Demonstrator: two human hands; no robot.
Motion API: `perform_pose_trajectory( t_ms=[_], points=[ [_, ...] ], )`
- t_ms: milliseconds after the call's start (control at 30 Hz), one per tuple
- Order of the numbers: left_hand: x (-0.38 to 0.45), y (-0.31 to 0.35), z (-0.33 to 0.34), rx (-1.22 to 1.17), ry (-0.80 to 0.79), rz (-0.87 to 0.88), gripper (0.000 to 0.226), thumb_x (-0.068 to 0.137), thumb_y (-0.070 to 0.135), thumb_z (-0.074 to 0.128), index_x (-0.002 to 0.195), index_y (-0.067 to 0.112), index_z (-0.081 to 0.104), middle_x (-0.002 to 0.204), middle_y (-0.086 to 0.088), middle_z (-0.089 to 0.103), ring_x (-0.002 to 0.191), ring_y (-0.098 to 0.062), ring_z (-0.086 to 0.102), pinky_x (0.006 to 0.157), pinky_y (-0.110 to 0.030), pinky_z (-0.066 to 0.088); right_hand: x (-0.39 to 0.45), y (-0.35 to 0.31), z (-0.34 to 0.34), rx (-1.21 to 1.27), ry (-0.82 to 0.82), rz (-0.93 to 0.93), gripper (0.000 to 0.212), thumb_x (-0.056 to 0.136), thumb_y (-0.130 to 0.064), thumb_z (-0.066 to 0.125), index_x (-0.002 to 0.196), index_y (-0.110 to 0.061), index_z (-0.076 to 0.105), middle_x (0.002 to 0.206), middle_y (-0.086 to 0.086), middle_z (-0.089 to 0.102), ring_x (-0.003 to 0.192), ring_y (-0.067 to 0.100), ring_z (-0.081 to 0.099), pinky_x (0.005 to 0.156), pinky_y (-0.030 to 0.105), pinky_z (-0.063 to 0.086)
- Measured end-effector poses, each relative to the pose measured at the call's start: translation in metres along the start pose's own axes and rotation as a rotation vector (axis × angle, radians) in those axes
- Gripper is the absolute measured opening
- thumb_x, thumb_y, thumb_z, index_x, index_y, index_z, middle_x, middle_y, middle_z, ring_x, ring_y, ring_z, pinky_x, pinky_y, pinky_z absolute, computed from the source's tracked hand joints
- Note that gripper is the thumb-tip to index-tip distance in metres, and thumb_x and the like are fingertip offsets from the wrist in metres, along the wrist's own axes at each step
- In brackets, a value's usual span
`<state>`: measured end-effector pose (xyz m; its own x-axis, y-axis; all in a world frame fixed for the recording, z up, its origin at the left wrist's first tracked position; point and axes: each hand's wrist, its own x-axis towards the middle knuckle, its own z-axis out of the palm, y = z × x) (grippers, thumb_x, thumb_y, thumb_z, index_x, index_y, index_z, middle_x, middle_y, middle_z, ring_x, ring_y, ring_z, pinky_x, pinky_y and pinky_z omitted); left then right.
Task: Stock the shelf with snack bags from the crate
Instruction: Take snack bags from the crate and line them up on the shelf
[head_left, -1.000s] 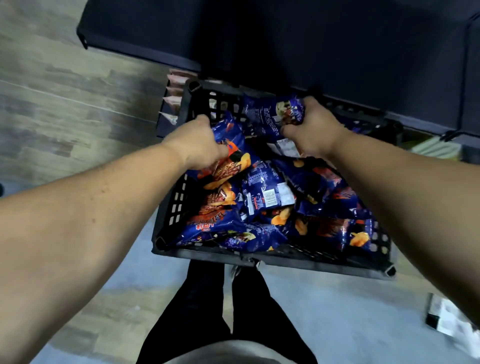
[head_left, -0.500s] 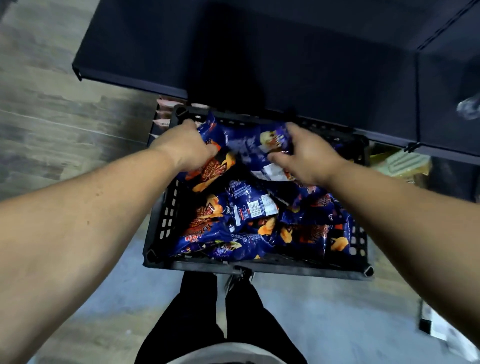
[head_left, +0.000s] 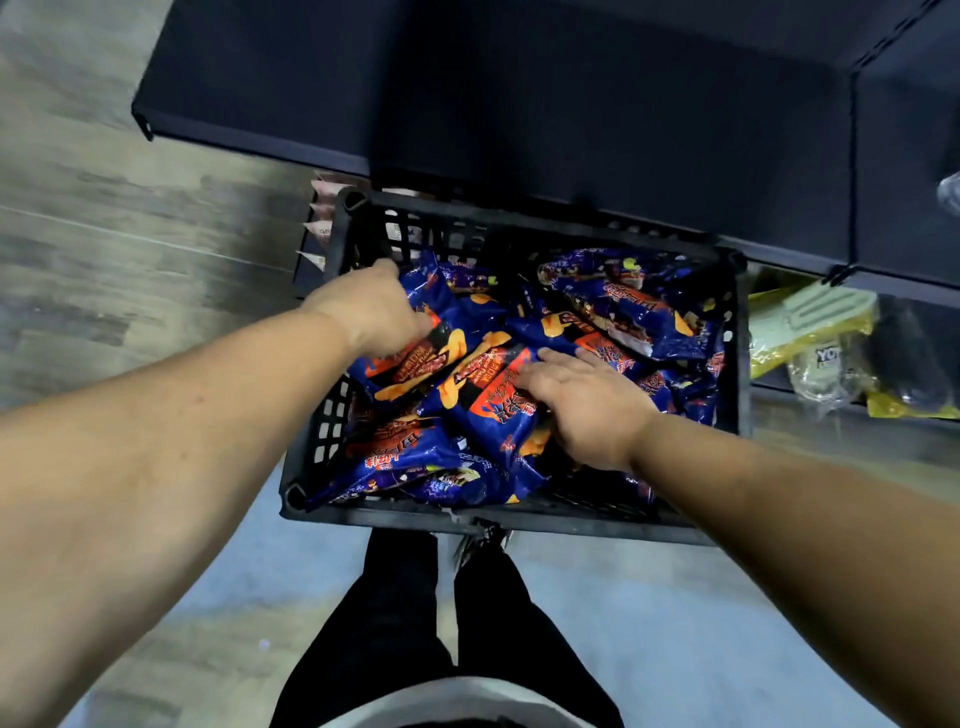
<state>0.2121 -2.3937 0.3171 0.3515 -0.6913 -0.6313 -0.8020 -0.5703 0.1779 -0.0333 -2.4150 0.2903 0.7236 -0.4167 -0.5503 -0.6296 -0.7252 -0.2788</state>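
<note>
- Dark blue-black flat metal shelf (head_left: 519, 93): matte, smooth, straight front lip, slotted upright at its right side. It runs across the top of the view, its top bare where visible.
- Grey wood-grain plank floor (head_left: 104, 234) on the left; a paler, smooth grey patch lies below the crate.
- Black rectangular plastic crate (head_left: 545, 522): lattice walls with square holes, rounded corner posts. It sits just in front of and below the shelf lip, on what I cannot tell.
- Glossy blue foil snack bags (head_left: 623, 306) with orange-red print and yellow chip graphics: crinkled pillow shapes, piled loose and overlapping, covering the crate floor. All are in the crate.
- Person's black trousers (head_left: 395, 623), near the crate's near wall.
- Left hand (head_left: 371, 312): at the crate's far-left side, fingers curled down over the edge of one blue bag (head_left: 415, 358). Fingertips hidden, but it grips that bag.
- Right hand (head_left: 582, 400): fingers straight and slightly spread, palm flat on another blue bag (head_left: 498, 415) mid-crate, pressing rather than pinching.
- Yellow and clear crumpled plastic packets (head_left: 821, 343) on a lower level right of the crate.
- Pale pink packet edges (head_left: 319, 228) stick out just left of the crate's far corner.
</note>
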Motion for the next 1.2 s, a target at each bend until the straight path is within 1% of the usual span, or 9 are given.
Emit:
perform_pose_trajectory(
  t_ms=[100,200,267,367,500,733,900,1067,1200],
  points=[
    [-0.002,0.001,0.002,0.011,-0.001,0.01,0.06,0.088,0.045,0.058,0.132,0.01,0.038,0.113,-0.011,0.061,0.096,-0.027,0.06,0.085,-0.039,0.051,-0.003,0.004,-0.008,0.176,0.246,0.097,0.053,0.086,-0.007,0.053,0.139,-0.009,0.046,0.145,0.013,0.044,0.138,0.03,0.031,0.116,0.04,0.022],
    [-0.003,0.002,0.002,0.015,-0.011,0.007,0.058,0.089,0.044,0.058,0.131,0.01,0.038,0.11,-0.011,0.062,0.093,-0.026,0.059,0.082,-0.037,0.05,-0.012,0.007,-0.013,0.213,0.432,0.306,0.033,0.09,-0.015,0.052,0.122,-0.006,0.054,0.122,0.012,0.053,0.112,0.031,0.046,0.095,0.041,0.04],
    [-0.004,0.004,0.003,0.01,-0.016,0.006,0.06,0.089,0.046,0.059,0.132,0.01,0.038,0.112,-0.011,0.062,0.096,-0.027,0.059,0.084,-0.038,0.05,-0.018,0.0,-0.016,0.316,0.386,0.431,0.018,0.096,-0.025,0.047,0.106,-0.011,0.05,0.103,0.008,0.053,0.094,0.031,0.051,0.077,0.038,0.043],
    [-0.005,0.008,0.004,0.02,-0.014,0.007,0.064,0.088,0.048,0.059,0.135,0.011,0.037,0.117,-0.011,0.061,0.104,-0.03,0.058,0.089,-0.041,0.05,-0.017,-0.013,-0.013,0.382,0.198,0.58,0.038,0.097,-0.052,0.037,0.09,-0.016,0.047,0.083,0.004,0.053,0.084,0.03,0.055,0.067,0.035,0.039],
    [-0.007,0.009,0.005,0.023,-0.012,0.003,0.064,0.088,0.049,0.058,0.136,0.013,0.036,0.121,-0.011,0.06,0.108,-0.031,0.057,0.093,-0.043,0.048,-0.01,-0.031,0.0,0.633,0.108,0.691,0.067,0.089,-0.072,0.033,0.096,-0.01,0.055,0.09,0.008,0.06,0.087,0.028,0.055,0.072,0.036,0.041],
    [-0.01,0.003,0.011,-0.021,-0.011,-0.039,0.063,0.089,0.047,0.059,0.134,0.01,0.037,0.114,-0.011,0.062,0.101,-0.029,0.059,0.09,-0.04,0.049,0.006,-0.049,0.012,1.092,0.271,0.731,0.08,0.075,-0.056,0.07,0.13,-0.019,0.026,0.123,0.014,0.054,0.1,0.034,0.061,0.081,0.044,0.054],
    [-0.017,-0.003,0.011,-0.083,0.006,-0.025,0.062,0.087,0.046,0.063,0.133,0.012,0.038,0.112,-0.01,0.063,0.098,-0.029,0.06,0.089,-0.039,0.05,0.02,-0.052,0.002,1.095,0.442,0.739,0.096,0.087,-0.026,0.071,0.154,-0.022,0.002,0.152,0.009,0.032,0.122,0.03,0.051,0.091,0.034,0.043],
    [-0.027,-0.008,-0.005,-0.048,0.067,-0.005,0.065,0.086,0.047,0.062,0.134,0.011,0.036,0.116,-0.012,0.061,0.1,-0.031,0.06,0.088,-0.041,0.05,0.011,-0.044,-0.025,0.946,0.403,0.64,0.098,0.091,-0.02,0.064,0.153,-0.026,-0.013,0.139,0.01,0.048,0.105,0.026,0.059,0.087,0.032,0.046],
    [-0.039,-0.002,-0.027,-0.039,0.107,0.03,0.066,0.084,0.048,0.063,0.131,0.01,0.036,0.108,-0.012,0.062,0.094,-0.031,0.06,0.078,-0.036,0.049,-0.01,-0.022,-0.059,0.819,0.356,0.566,0.056,0.089,-0.018,0.065,0.138,-0.015,0.039,0.114,0.006,0.061,0.099,0.025,0.06,0.086,0.03,0.046]
  ],
)
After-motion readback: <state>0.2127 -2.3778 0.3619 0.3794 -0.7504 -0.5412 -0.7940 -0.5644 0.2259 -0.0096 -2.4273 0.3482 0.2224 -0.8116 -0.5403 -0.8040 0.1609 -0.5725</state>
